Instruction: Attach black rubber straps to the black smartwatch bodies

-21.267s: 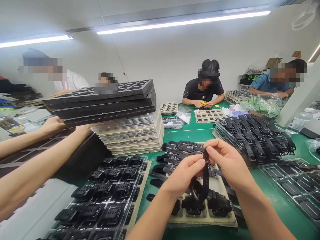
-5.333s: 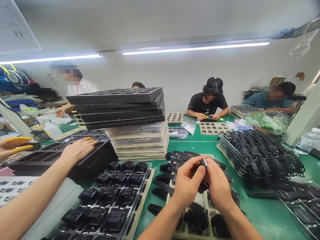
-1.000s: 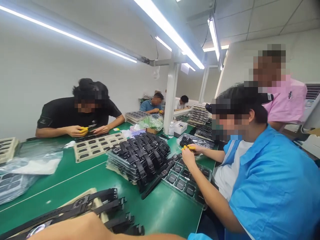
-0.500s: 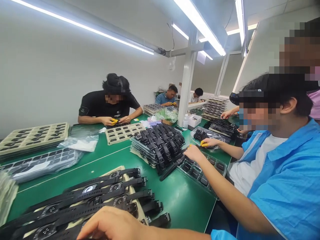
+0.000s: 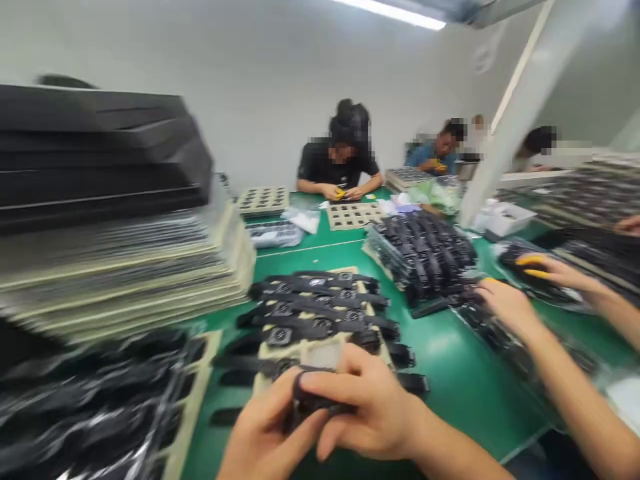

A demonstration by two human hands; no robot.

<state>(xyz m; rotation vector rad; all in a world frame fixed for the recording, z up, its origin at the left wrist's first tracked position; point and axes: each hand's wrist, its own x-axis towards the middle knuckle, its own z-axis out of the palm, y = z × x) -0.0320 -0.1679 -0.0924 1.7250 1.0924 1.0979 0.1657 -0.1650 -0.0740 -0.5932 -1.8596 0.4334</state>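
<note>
In front of me both hands are closed on a black smartwatch (image 5: 323,402), blurred and mostly covered by the fingers. My left hand (image 5: 273,430) grips its left side, and my right hand (image 5: 373,407) wraps its fingers over the right side. Just beyond them lies a cream tray (image 5: 305,348) bearing rows of smartwatches (image 5: 320,327), face down with sensor backs up and straps sticking out past the edges.
Tall stacked trays (image 5: 215,267) stand at left, with a plastic-covered tray (image 5: 203,373) before them. A pile of watches (image 5: 425,250) sits right of centre. A neighbour's hands (image 5: 505,303) with yellow finger covers work at right. Another person (image 5: 340,160) sits across.
My view has swung left and down. My right hand was over the tray of watches; now both hands are together, holding a watch. The neighbour's far hand has moved away from the near one.
</note>
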